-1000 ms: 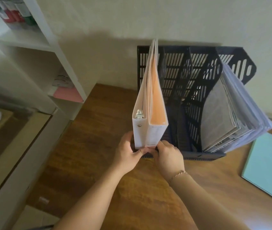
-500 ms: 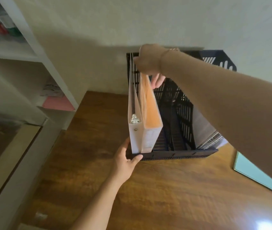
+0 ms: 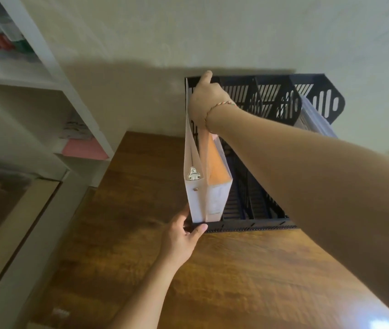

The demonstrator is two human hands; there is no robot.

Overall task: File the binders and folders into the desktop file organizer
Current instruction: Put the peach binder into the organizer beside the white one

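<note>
At the far left a white shelf unit [image 3: 46, 74] stands against the wall, with a pink folder [image 3: 84, 150] lying flat on a lower shelf; it is well apart from the work and blocks nothing. The wooden desk [image 3: 141, 269] carries everything else.

The left hand [image 3: 181, 236] sits at the near left corner of the black file organizer [image 3: 248, 227], thumb pressed on the front rail and fingers reaching round the side below the binder's spine; it braces the frame rather than taking a grip on the binder. Directly above it stands the white binder [image 3: 206, 198], in the leftmost slot, spine facing the person and long axis running from the near rail back toward the wall. An orange folder [image 3: 217, 167] shows inside its covers.

The right hand [image 3: 206, 103] reaches over the far top end of the binder, where its grip looks closed on the upper edges, though the fingertips are hidden behind the hand. So the binder lies between the two hands, the left nearer its spine, the right at its back. Any seating push would probably run along that axis, down and toward the wall.

Right of the binder two middle slots look vacant, and the rightmost one holds a stack of papers [image 3: 316, 122]. The right forearm crosses over those slots.
</note>
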